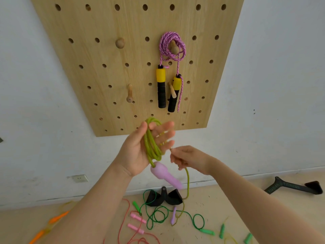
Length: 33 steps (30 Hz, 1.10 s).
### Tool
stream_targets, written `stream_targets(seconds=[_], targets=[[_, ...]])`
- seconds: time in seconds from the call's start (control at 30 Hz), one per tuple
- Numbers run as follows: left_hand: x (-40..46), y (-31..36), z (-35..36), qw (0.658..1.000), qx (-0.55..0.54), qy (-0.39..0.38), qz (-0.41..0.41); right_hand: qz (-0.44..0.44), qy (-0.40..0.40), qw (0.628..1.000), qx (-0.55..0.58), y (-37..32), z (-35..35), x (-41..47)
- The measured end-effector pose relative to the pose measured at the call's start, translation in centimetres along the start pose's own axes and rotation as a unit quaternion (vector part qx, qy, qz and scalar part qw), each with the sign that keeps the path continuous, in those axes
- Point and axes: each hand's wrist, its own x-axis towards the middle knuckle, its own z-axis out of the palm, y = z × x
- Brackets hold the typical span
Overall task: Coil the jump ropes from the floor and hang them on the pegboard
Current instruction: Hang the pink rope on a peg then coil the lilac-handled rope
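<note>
A: What does the left hand (140,148) carry?

B: Several loops of the green-yellow rope (152,141) lie coiled across its palm, the thumb curled over the strands and the fingers nearly straight behind them. A lilac handle (163,174) hangs from the coil just below the palm.

A: And the right hand (188,158)?

B: Its fingertips pinch the free run of the same rope just beside the coil; from there the rope drops to the floor (228,199), ending at a second lilac handle (173,215).

A: Where are the other ropes?

B: A pink braided rope (171,46) with yellow-and-black handles is coiled over a wooden peg (174,47) on the pegboard (105,71). On the floor lie a green rope (158,215), a red rope with pink handles (138,218) and an orange-handled rope (56,219), loose and partly overlapping.

A: Anything else?

B: Bare pegs (120,42) stand left of the hung rope.
</note>
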Motion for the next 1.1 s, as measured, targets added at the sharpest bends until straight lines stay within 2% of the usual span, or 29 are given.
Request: stream_targets(seconds=[0.07, 0.13, 0.23, 0.33, 0.43, 0.53, 0.6, 0.67, 0.73, 0.8, 0.93, 1.1], targets=[[-0.4, 0.4, -0.6, 0.991, 0.057, 0.106, 0.06, 0.044, -0.012, 0.995, -0.09, 0.6, 0.6, -0.4], [-0.5, 0.6, -1.4, 0.975, 0.094, 0.178, 0.095, 0.082, -0.034, 0.986, -0.141, 1.3, 1.3, -0.7], [-0.5, 0.6, -3.9, 0.945, 0.167, 0.27, 0.083, 0.106, -0.076, 0.952, -0.276, 0.4, 2.6, -1.2], [-0.5, -0.5, -5.9, 0.855, 0.35, 0.382, 0.008, 0.064, -0.099, 0.914, -0.389, -2.9, 4.0, -1.4], [-0.4, -2.0, -7.1, 0.792, 0.442, 0.415, -0.07, -0.009, -0.076, 0.878, -0.473, -6.3, 4.4, -1.6], [-0.7, -2.6, -6.6, 0.752, 0.527, 0.379, -0.111, -0.092, -0.023, 0.841, -0.533, -8.1, 3.8, -1.8], [-1.2, -2.6, -5.7, 0.768, 0.526, 0.343, -0.126, -0.141, 0.01, 0.848, -0.51, -8.9, 3.1, -2.0], [-1.6, -2.1, -4.5, 0.814, 0.476, 0.305, -0.133, -0.178, 0.043, 0.886, -0.426, -9.3, 2.4, -2.1], [-1.9, -1.8, -3.0, 0.87, 0.4, 0.252, -0.14, -0.184, 0.071, 0.93, -0.31, -9.5, 1.5, -2.1], [-2.4, -1.8, -1.5, 0.909, 0.338, 0.198, -0.145, -0.18, 0.105, 0.956, -0.208, -9.4, 0.7, -1.8], [-2.7, -2.8, 0.3, 0.941, 0.285, 0.127, -0.13, -0.17, 0.154, 0.967, -0.114, -9.0, 0.0, -1.4], [-2.3, -3.2, 0.1, 0.959, 0.221, 0.136, -0.118, -0.164, 0.169, 0.967, -0.097, -8.3, 0.1, -1.3]])
